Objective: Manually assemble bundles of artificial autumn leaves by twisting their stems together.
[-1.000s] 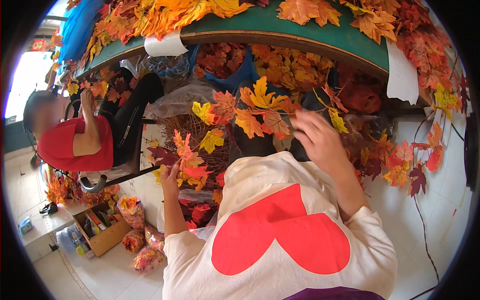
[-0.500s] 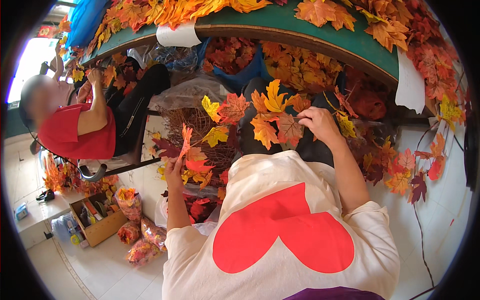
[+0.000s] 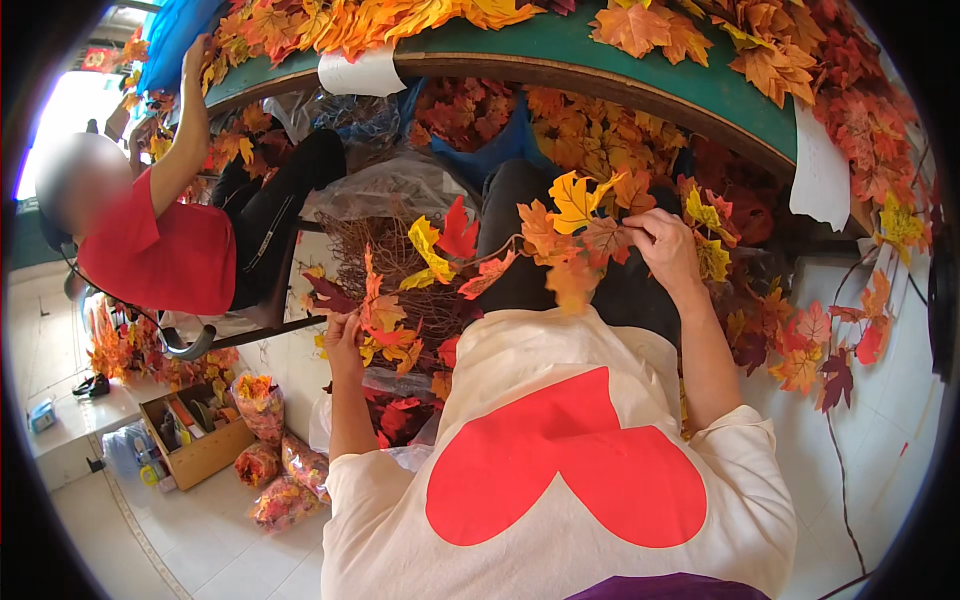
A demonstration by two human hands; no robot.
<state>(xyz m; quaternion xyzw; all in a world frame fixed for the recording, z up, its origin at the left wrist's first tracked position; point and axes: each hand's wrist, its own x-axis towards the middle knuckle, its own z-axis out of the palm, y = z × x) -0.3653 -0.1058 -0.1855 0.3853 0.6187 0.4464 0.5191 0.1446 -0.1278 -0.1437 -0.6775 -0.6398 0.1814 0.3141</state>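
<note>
At the far left I am seeing a co-worker [image 3: 190,255] in a red T-shirt sitting with one arm raised; below, an open box [image 3: 215,460] and clear bags of leaves [image 3: 285,503] are resting on the floor. Next, the left hand [image 3: 343,340] is pinching beside an orange-red leaf cluster, its grip closed thumb against fingers; I am unable to tell whether it is catching stem or leaf. A brown stem tangle [image 3: 365,250] is lying just beyond. The artificial maple-leaf garland [image 3: 540,235] is spanning the space above the lap between both hands, nearer me than the green counter [image 3: 480,42]. Then the right hand [image 3: 665,245] is holding a brownish-orange leaf near its base, grip drawn in to a fingertip pinch. I am judging that good handling is calling for light pressure on stems rather than leaf blades, a little slack in the span, and leaves turned face up without snagging neighbours. At the far right, a leaf spray [image 3: 797,345] is hanging.
</note>
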